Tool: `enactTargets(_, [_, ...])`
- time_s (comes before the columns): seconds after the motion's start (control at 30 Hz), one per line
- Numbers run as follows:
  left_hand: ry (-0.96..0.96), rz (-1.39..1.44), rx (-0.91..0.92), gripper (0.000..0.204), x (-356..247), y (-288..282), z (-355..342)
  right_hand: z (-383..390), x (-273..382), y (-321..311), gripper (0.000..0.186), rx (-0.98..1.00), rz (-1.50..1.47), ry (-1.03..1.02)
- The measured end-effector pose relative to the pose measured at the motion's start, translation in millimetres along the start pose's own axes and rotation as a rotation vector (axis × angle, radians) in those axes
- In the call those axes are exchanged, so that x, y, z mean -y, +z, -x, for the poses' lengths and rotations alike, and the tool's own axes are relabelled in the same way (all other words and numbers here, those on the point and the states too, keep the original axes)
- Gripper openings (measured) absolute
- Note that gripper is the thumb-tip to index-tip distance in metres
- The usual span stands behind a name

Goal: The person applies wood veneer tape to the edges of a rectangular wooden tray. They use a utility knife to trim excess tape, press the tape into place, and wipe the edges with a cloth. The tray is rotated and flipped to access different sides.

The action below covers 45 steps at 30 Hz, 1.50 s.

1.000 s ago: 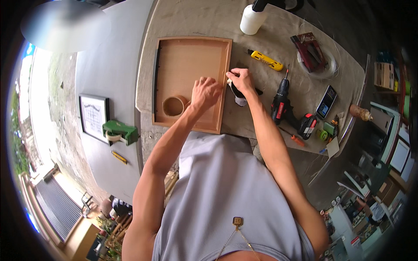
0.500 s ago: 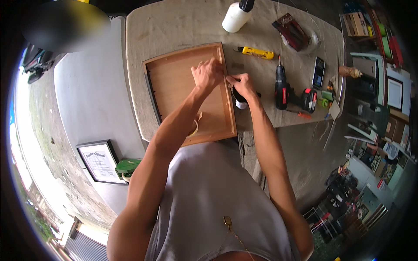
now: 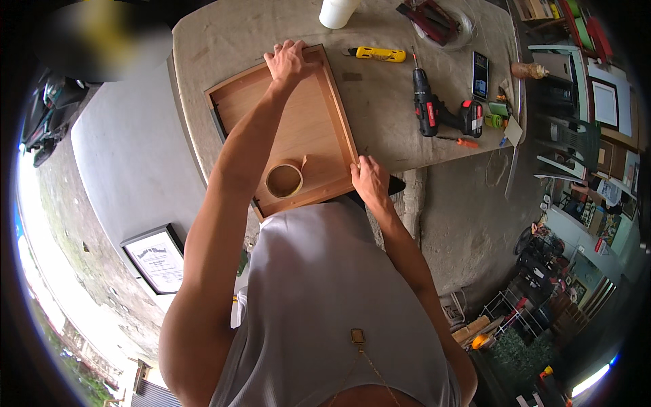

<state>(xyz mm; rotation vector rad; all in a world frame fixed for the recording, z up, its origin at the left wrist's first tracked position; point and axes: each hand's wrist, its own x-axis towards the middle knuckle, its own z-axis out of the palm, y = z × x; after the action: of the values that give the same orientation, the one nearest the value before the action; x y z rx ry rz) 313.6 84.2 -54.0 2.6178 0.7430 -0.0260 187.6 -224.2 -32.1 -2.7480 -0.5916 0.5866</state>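
Observation:
A shallow wooden frame with a flat panel (image 3: pixel 298 122) inside its rails lies at the near side of the cloth-covered table, its near edge against my shirt. My left hand (image 3: pixel 289 62) reaches to its far right corner, fingers curled over the far rail. My right hand (image 3: pixel 371 180) is closed on the right rail close to the near corner, thumb on the inner side. A roll of tape (image 3: pixel 299 178) with a loose end rests on the panel. Beside my right hand a black thing (image 3: pixel 397 185) shows partly; its kind is hidden.
Right of the frame lie a yellow utility knife (image 3: pixel 380 54), a cordless drill (image 3: pixel 426 105), a phone (image 3: pixel 480 76) and an orange-handled screwdriver (image 3: pixel 466 142). A white bottle (image 3: pixel 336 12) and dark red tool (image 3: pixel 430 24) are farther back. A framed certificate (image 3: pixel 156 258) sits at left.
My hands have parted along the right rail: the left has gone to the far corner, the right toward me. The frame is turned slightly, and the tape roll is uncovered. The view has shifted.

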Motion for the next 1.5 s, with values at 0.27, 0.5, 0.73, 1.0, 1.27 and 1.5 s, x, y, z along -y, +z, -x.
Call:
enactTargets(0.27, [-0.110,-0.001,-0.065,0.037,0,-25,-21,-41,-10,-32,0.016,-0.244,0.084,-0.232])
enactTargets(0.5, [0.147,0.090,0.068,0.109,-2,-50,116,-71,-40,-76,0.026,-0.317,-0.163,-0.259])
enactTargets(0.73, [-0.135,0.336,0.153,0.083,-2,-32,250,-34,-1,-93,0.044,-0.330,-0.174,-0.495])
enactTargets(1.0, [-0.537,1.672,0.118,0.035,-11,-91,281,30,66,-48,0.038,0.179,-0.811,-0.885])
enactTargets(1.27, [-0.297,0.850,-0.310,0.014,51,-112,263,22,107,-36,0.030,0.434,-0.719,-0.664])
enactTargets(1.5, [-0.237,0.722,-0.373,0.029,180,-67,174,-24,192,10,0.046,0.267,-0.812,-0.544])
